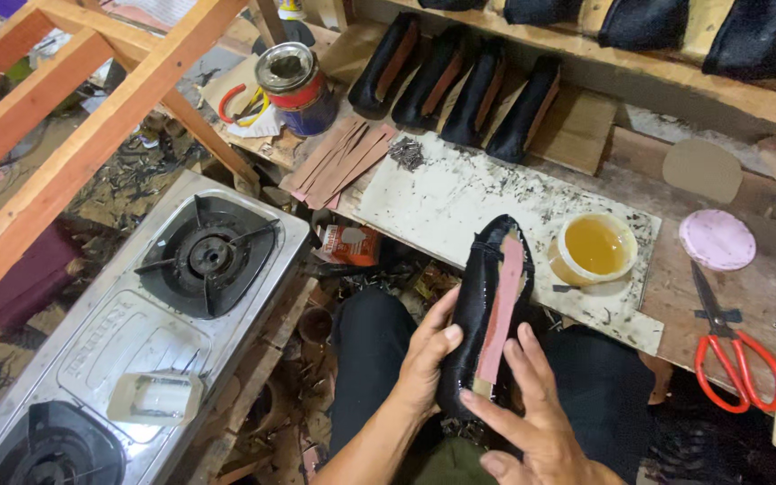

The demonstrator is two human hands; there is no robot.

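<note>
A black leather shoe upper on its last (485, 310), sole side up with a pink strip (502, 310) laid along the sole, sits over the person's lap at the near edge of the white speckled work board (442, 202). The left hand (428, 359) curls around its left side, thumb pressed on the leather, clamped on it. The right hand (532, 404) lies with fingers spread and loose, fingertips touching the strip's lower end. Just right stands a round tub of yellow glue (595, 247); red-handled scissors (731, 346) lie farther right. A steel two-burner gas stove (150, 328) stands left.
</note>
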